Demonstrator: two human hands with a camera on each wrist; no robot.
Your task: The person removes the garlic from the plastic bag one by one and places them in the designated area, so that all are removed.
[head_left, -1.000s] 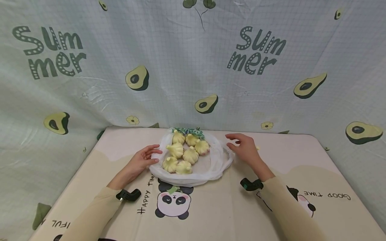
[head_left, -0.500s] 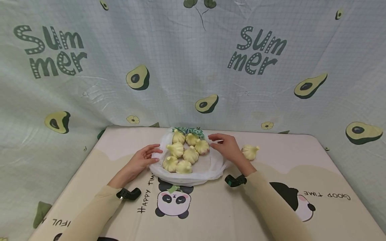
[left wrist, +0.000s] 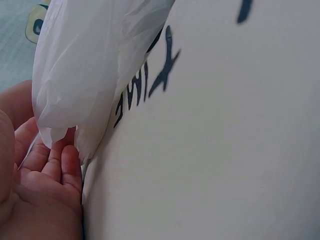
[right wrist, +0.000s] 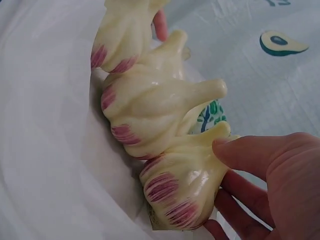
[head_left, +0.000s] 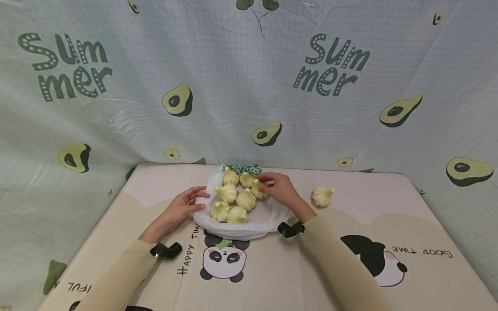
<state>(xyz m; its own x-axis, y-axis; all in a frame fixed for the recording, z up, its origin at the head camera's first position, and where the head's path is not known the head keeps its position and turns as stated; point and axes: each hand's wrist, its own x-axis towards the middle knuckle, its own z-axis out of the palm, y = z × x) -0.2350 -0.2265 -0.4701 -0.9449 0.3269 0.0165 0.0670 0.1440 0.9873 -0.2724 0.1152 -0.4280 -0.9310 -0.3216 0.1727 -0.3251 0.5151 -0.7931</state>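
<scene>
A white plastic bag [head_left: 277,211] lies spread on the table with several pale garlic bulbs [head_left: 246,200] in its opening. At its left rim, my left hand [head_left: 180,212] holds the plastic between thumb and bent fingers; in the left wrist view the plastic bag [left wrist: 85,65] hides the fingertips. My right hand [head_left: 281,189] reaches over the bag's back right side and grips a garlic bulb [right wrist: 185,185] with purple streaks. The thumb lies on its stem and the fingers bend round its far side. Other garlic bulbs [right wrist: 150,100] touch it in the right wrist view.
One more garlic bulb [head_left: 322,197] sits on the table [head_left: 272,276] right of the bag, near my right forearm. Behind the table's back edge hangs a printed curtain [head_left: 218,65]. Both wrists wear dark bands.
My right hand has moved left from beyond the bag's right rim to a garlic bulb inside it and gripped it. The lone bulb on the right came into full view. The left hand stayed put.
</scene>
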